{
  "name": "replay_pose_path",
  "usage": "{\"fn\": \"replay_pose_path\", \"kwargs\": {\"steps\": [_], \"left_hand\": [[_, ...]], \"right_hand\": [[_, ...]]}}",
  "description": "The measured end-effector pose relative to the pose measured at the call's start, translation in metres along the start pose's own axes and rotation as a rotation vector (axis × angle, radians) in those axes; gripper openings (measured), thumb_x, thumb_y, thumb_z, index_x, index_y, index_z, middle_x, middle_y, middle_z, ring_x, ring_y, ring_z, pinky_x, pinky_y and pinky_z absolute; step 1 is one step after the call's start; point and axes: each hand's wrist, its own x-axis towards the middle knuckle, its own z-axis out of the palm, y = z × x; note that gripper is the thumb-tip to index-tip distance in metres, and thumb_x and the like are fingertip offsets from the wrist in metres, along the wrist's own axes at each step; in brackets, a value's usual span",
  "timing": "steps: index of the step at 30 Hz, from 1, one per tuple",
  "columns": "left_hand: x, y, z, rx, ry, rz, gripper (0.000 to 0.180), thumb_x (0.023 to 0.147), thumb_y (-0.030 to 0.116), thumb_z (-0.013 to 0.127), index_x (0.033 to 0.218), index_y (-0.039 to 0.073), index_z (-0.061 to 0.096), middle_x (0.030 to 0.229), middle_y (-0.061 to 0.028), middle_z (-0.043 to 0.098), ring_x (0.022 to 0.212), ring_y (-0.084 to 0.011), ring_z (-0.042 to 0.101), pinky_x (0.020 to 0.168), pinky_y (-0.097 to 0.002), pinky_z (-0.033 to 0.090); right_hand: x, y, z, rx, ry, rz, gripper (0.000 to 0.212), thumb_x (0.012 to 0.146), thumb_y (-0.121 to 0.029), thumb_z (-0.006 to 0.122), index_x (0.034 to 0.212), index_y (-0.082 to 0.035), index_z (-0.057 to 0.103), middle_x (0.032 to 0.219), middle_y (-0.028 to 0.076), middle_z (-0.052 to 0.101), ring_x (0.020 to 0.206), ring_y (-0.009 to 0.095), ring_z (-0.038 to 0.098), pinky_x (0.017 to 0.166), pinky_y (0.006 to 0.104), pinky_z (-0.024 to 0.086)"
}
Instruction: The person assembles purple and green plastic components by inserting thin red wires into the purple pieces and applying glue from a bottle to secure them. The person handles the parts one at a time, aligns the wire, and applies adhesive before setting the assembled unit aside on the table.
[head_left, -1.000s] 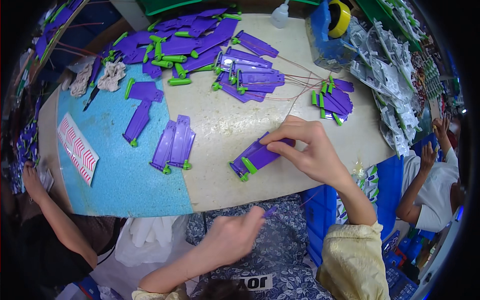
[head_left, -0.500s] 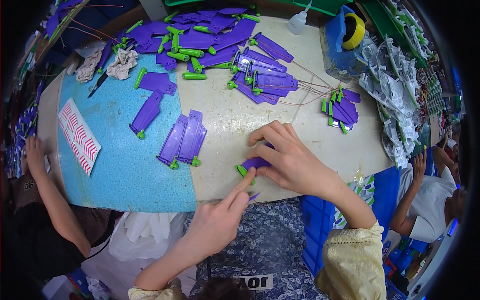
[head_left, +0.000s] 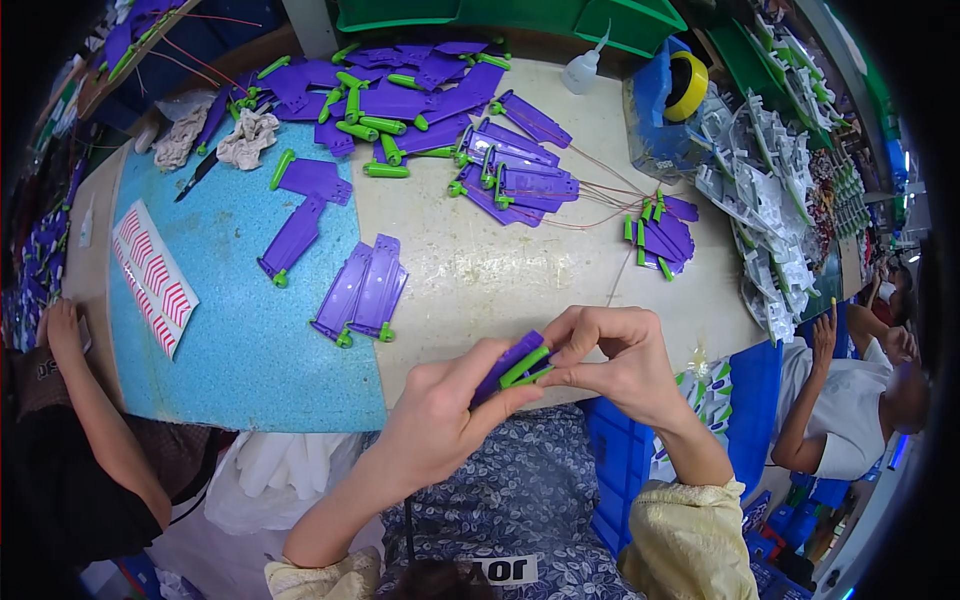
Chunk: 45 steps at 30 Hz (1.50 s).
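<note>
Part (head_left: 509, 364) seemed light, stiff, best edge-held: your left hand (head_left: 440, 412) pinched its purple body, right hand (head_left: 622, 366), just beside, its green end (head_left: 523, 367).

Assembly workshop, piled plastic parts (head_left: 395, 101), green bins (head_left: 560, 27), co-workers (head_left: 843, 405)

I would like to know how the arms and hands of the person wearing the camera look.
The left hand and right hand are ungloved, with no watch or bracelet visible. The left sleeve and right sleeve are pale yellow, loose and wrinkled, leaving the forearms bare.
</note>
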Motion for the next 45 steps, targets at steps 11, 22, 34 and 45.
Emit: {"fn": "replay_pose_path", "kwargs": {"steps": [11,22,34,45], "left_hand": [[0.001,-0.012,0.017,0.200,0.319,0.246,0.021,0.088,0.010,0.075,0.105,0.000,0.069,0.059,-0.0075,0.060,0.043,-0.0172,0.056,0.044,-0.0309,0.042],[-0.002,-0.017,0.011,0.094,0.108,0.091,0.030,0.089,0.006,0.068,0.118,-0.002,0.062,0.061,-0.0109,0.060,0.048,-0.0208,0.060,0.049,-0.0333,0.046],[0.028,0.010,0.003,-0.234,-0.200,-0.312,0.024,0.098,0.017,0.064,0.114,-0.002,0.066,0.082,-0.0132,0.074,0.059,-0.0159,0.069,0.052,-0.0269,0.051],[0.035,-0.015,-0.006,-0.811,-0.209,-0.663,0.031,0.100,0.028,0.062,0.108,-0.002,0.067,0.089,-0.0165,0.075,0.058,-0.0142,0.068,0.047,-0.0236,0.050]], "right_hand": [[-0.013,0.021,0.031,-0.056,0.271,-0.098,0.033,0.078,-0.004,0.083,0.100,-0.001,0.058,0.094,0.006,0.065,0.092,0.013,0.065,0.086,0.0292,0.051],[-0.017,-0.004,-0.008,-0.592,0.190,-0.010,0.020,0.083,-0.006,0.077,0.097,0.003,0.066,0.086,0.011,0.069,0.068,0.018,0.064,0.060,0.0314,0.050],[-0.020,-0.018,-0.006,-0.682,0.403,-0.288,0.023,0.075,0.003,0.077,0.096,0.002,0.069,0.078,0.012,0.056,0.069,0.027,0.057,0.061,0.0367,0.046],[-0.026,-0.020,0.005,-0.684,0.074,-0.454,0.014,0.074,0.000,0.079,0.088,-0.002,0.075,0.069,0.006,0.049,0.059,0.020,0.053,0.052,0.0343,0.041]]}}
